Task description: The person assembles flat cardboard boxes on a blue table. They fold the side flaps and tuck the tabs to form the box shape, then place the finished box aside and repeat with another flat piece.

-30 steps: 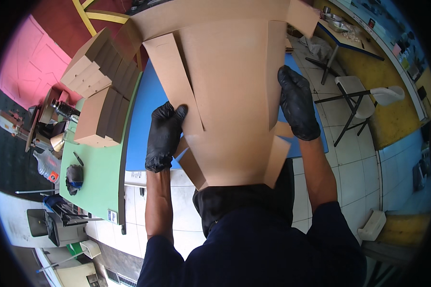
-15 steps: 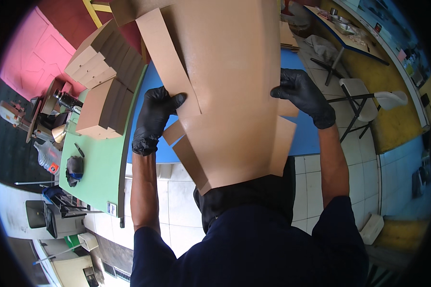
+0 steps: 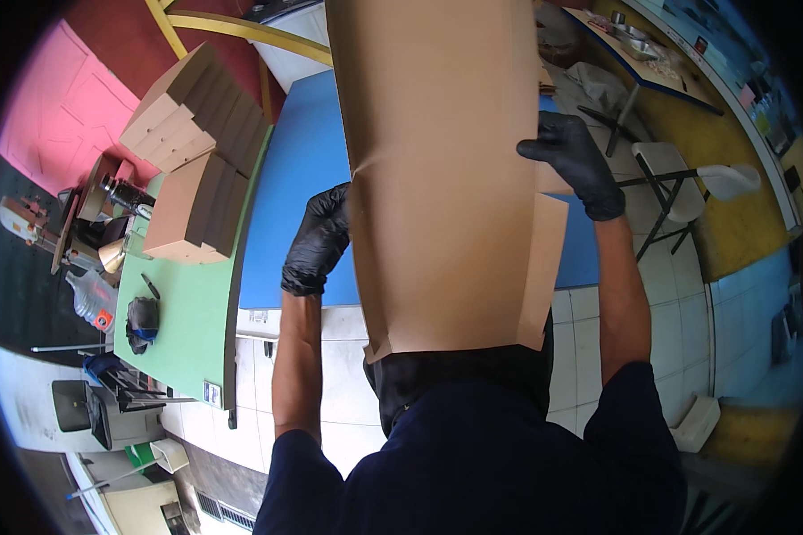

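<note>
A large brown cardboard box blank [image 3: 442, 178], partly folded, stands up in front of me over the blue table. Its far end runs out of the top of the picture. On its left edge my gloved left hand [image 3: 319, 236] is closed, the fingertips partly hidden behind the board. My gloved right hand [image 3: 567, 160] pinches the right edge, thumb on the near face. The left side panel is folded up along its length, with a small crease near the left hand. A flap [image 3: 542, 267] angles outward at the lower right.
Folded cardboard boxes [image 3: 192, 201] are stacked on a green table [image 3: 183, 330] to the left, near a dark cloth bundle [image 3: 141, 323] and a clear jug [image 3: 91, 296]. The blue table [image 3: 290, 214] lies beneath the cardboard. A folding chair [image 3: 669, 183] stands on the right.
The left side flaps, which stuck out before, are now folded up along the box blank's left edge. My left hand moved right and lower; my right hand moved slightly up.
</note>
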A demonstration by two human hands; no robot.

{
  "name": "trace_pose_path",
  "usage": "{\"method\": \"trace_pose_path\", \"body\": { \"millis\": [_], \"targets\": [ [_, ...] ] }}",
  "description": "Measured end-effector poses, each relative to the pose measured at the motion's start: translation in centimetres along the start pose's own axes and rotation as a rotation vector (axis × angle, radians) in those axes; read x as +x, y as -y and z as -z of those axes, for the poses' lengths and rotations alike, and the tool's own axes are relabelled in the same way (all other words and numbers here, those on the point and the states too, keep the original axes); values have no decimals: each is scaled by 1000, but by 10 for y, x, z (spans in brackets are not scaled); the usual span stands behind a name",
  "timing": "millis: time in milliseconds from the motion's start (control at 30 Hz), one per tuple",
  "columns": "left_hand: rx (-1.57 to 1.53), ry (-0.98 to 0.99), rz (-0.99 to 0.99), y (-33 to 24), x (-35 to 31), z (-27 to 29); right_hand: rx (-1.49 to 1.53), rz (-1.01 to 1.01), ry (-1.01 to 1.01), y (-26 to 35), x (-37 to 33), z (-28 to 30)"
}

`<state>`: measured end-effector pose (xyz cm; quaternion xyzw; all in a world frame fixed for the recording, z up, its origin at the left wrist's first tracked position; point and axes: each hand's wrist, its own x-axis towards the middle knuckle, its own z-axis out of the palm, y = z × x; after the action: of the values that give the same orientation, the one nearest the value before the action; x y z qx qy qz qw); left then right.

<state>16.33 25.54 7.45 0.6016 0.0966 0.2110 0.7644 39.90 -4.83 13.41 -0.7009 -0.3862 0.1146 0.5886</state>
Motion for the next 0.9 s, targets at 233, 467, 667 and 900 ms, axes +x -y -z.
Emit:
{"method": "trace_pose_path", "body": {
  "millis": [233, 467, 667, 900],
  "targets": [
    [85, -163, 171, 35, 15, -8, -484, 410, 28, -63, -25, 10],
    [163, -180, 269, 65, 14, -7, 92, -85, 69, -122, -51, -30],
    [233, -104, 301, 95, 12, 12, 389, -501, -35, -132, -56, -56],
    [478, -134, 105, 110, -45, 7, 315, -561, -195, -134, -63, -61]
  ]
}}
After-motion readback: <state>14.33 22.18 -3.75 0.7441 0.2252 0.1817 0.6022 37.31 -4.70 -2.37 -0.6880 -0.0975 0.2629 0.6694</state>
